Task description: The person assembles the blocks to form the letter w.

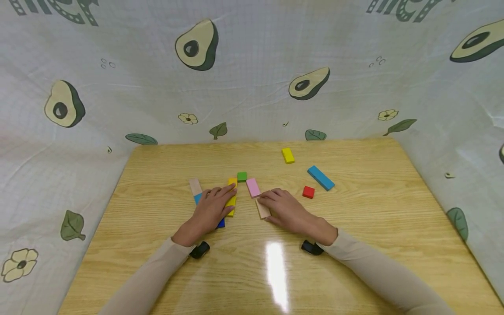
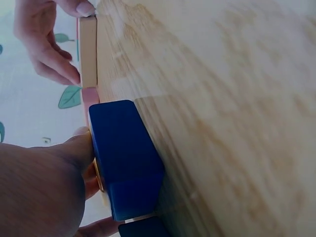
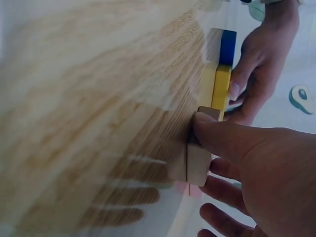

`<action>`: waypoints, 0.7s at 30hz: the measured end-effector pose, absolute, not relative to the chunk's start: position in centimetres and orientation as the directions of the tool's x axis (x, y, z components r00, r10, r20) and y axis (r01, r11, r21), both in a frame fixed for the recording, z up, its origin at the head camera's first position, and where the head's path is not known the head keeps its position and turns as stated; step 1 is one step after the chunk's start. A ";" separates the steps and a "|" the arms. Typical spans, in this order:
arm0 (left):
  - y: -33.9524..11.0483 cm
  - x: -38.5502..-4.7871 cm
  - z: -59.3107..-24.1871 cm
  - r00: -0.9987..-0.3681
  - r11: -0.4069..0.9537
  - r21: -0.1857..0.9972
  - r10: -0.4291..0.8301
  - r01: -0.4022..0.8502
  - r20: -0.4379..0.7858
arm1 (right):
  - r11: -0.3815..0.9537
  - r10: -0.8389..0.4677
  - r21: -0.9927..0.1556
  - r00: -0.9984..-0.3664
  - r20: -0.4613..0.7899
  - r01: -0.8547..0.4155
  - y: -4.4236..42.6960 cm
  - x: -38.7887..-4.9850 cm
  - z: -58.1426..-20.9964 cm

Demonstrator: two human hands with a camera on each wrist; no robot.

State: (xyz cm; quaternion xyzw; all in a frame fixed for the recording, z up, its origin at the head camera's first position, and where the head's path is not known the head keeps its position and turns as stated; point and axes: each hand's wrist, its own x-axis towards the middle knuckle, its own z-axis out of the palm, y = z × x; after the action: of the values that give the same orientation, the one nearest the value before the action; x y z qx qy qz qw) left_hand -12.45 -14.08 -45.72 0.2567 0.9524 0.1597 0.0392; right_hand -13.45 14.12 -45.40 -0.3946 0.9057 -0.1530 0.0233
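My right hand [image 1: 286,211] grips a plain wooden block [image 1: 263,210], with the thumb at its near end and fingertips by its far end. A pink block [image 1: 253,187] lies just beyond that block. My left hand [image 1: 210,209] rests over two yellow blocks [image 1: 230,211], its thumb and fingers touching them; part of both is hidden. Beneath and beside that hand are a dark blue block [image 2: 123,153], a light blue block [image 1: 197,198] and a pale wooden block [image 1: 194,187]. A green block [image 1: 242,176] sits between the yellow and pink ones.
Farther right on the wooden table [image 1: 378,210] lie a red block [image 1: 309,192], a long blue block [image 1: 320,178] and another yellow block [image 1: 288,155]. A patterned cloth [image 1: 252,78] hangs behind the table and along its sides.
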 end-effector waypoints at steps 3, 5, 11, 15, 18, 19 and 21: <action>-14.1 -12.5 -45.7 -0.863 0.819 0.316 0.504 0.480 0.004 | 0.637 -0.723 -0.290 -0.684 0.095 -0.714 14.1 -13.5 -45.5; -14.0 -12.5 -45.7 -0.862 0.820 0.304 0.508 0.485 0.006 | 0.633 -0.725 -0.286 -0.680 0.106 -0.720 14.0 -13.5 -45.5; -14.0 -12.6 -45.5 -0.849 0.822 0.242 0.528 0.516 0.018 | 0.628 -0.731 -0.261 -0.671 0.125 -0.733 13.8 -13.7 -45.5; -13.9 -12.7 -45.2 -0.839 0.820 0.201 0.543 0.536 0.026 | 0.627 -0.732 -0.256 -0.669 0.130 -0.736 13.8 -13.8 -45.5; -13.8 -12.8 -45.1 -0.836 0.819 0.185 0.548 0.543 0.026 | 0.625 -0.732 -0.257 -0.668 0.133 -0.737 13.8 -13.8 -45.6; -13.8 -12.8 -45.0 -0.835 0.820 0.179 0.549 0.544 0.027 | 0.625 -0.733 -0.257 -0.667 0.134 -0.737 13.8 -13.8 -45.6; -13.8 -12.8 -44.9 -0.837 0.821 0.174 0.547 0.543 0.029 | 0.624 -0.732 -0.257 -0.668 0.138 -0.737 13.8 -13.8 -45.6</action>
State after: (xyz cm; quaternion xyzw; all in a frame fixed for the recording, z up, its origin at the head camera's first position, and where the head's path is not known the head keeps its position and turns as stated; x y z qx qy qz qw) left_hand -12.81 -13.80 -44.95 0.2857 0.9542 0.0878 0.0111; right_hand -13.82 13.78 -45.64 -0.4076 0.9012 -0.1473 -0.0100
